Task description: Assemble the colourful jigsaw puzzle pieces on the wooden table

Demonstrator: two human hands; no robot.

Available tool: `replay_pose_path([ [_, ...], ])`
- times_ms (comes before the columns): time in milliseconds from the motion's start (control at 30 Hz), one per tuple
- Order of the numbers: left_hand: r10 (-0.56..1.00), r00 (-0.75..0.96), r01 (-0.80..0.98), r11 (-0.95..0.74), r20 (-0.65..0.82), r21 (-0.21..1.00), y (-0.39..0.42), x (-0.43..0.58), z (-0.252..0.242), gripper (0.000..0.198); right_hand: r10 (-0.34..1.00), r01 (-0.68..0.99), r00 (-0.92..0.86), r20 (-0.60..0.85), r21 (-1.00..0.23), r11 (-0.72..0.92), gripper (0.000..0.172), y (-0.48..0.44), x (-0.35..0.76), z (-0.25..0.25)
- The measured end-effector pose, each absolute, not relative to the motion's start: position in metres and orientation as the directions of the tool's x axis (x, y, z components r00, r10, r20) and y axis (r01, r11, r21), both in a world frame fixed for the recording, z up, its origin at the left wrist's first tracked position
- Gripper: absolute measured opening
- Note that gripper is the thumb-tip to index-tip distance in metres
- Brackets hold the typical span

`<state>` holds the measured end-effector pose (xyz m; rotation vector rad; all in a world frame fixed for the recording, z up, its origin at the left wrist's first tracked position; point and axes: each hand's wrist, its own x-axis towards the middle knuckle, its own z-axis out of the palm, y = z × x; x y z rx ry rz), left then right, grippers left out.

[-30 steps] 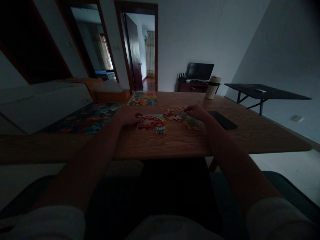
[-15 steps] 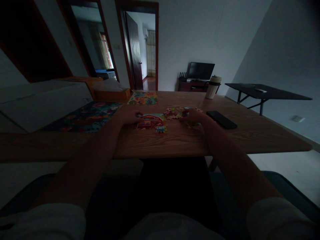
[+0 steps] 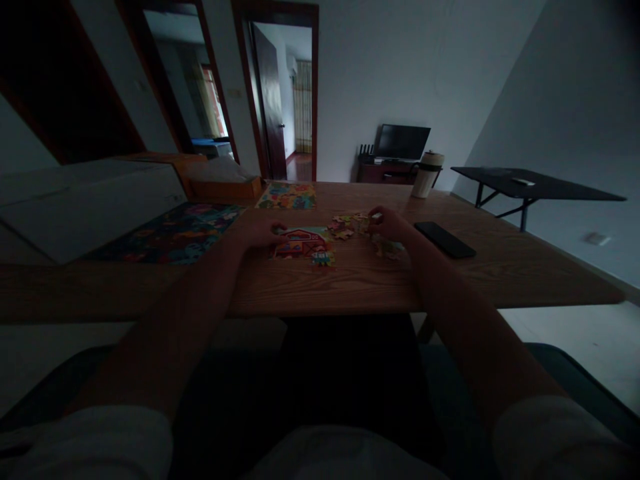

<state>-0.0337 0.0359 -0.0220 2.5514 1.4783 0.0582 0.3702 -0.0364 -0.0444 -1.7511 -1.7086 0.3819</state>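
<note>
A partly joined jigsaw puzzle (image 3: 300,248) with a red barn picture lies flat on the wooden table. My left hand (image 3: 261,235) rests at its left edge, thumb and forefinger apart, holding nothing that I can see. To the right of the puzzle are loose jigsaw pieces (image 3: 343,233) in a heap. Over the right side of this heap, my right hand (image 3: 393,227) has its fingers curled round what looks like a small pale puzzle piece (image 3: 376,217). More loose pieces (image 3: 387,250) lie just below that hand, partly hidden by the wrist.
A black phone (image 3: 444,239) lies right of my right hand. A cream tumbler (image 3: 427,177) stands at the back right. On the left are a dark picture sheet (image 3: 173,233), a white box (image 3: 90,200) and a tissue box (image 3: 225,187). A colourful sheet (image 3: 286,196) lies behind the puzzle.
My right hand has shifted slightly up and away over the loose pieces, uncovering more of those under the wrist. My left hand stays at the puzzle's left edge.
</note>
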Motion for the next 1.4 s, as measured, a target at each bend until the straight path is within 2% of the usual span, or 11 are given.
replay_pose_path([
  [100, 0.868, 0.491, 0.861, -0.469, -0.077, 0.198, 0.035, -0.033, -0.022, 0.068, 0.985, 0.699, 0.081, 0.151, -0.713, 0.052, 0.032, -0.044, 0.36, -0.036],
  [267, 0.876, 0.477, 0.867, -0.457, -0.071, 0.199, 0.032, -0.031, -0.021, 0.066, 0.987, 0.58, -0.159, 0.002, -0.809, 0.096, 0.019, -0.058, 0.339, -0.025],
  [567, 0.867, 0.495, 0.854, -0.473, -0.06, 0.215, 0.036, -0.032, -0.025, 0.064, 0.921, 0.686, -0.378, -0.097, -0.697, 0.209, 0.019, -0.082, 0.304, -0.012],
  [800, 0.878, 0.474, 0.862, -0.447, -0.069, 0.238, 0.038, -0.032, -0.027, 0.069, 0.915, 0.721, -0.391, -0.103, -0.653, 0.234, 0.023, -0.082, 0.299, -0.012],
  [933, 0.863, 0.503, 0.84, -0.474, -0.052, 0.263, 0.04, -0.034, -0.029, 0.066, 0.915, 0.726, -0.394, -0.081, -0.638, 0.256, 0.034, -0.084, 0.3, -0.011],
  [1067, 0.872, 0.484, 0.857, -0.456, -0.071, 0.241, 0.037, -0.033, -0.026, 0.067, 0.875, 0.699, -0.473, -0.106, -0.65, 0.299, 0.046, -0.088, 0.299, -0.007],
  [1167, 0.871, 0.485, 0.863, -0.463, -0.078, 0.2, 0.034, -0.031, -0.023, 0.067, 0.865, 0.717, -0.485, -0.126, -0.624, 0.311, 0.041, -0.088, 0.3, -0.006],
  [1400, 0.86, 0.505, 0.849, -0.478, -0.078, 0.223, 0.041, -0.034, -0.027, 0.068, 0.895, 0.793, -0.418, -0.158, -0.543, 0.275, 0.023, -0.086, 0.3, -0.009],
])
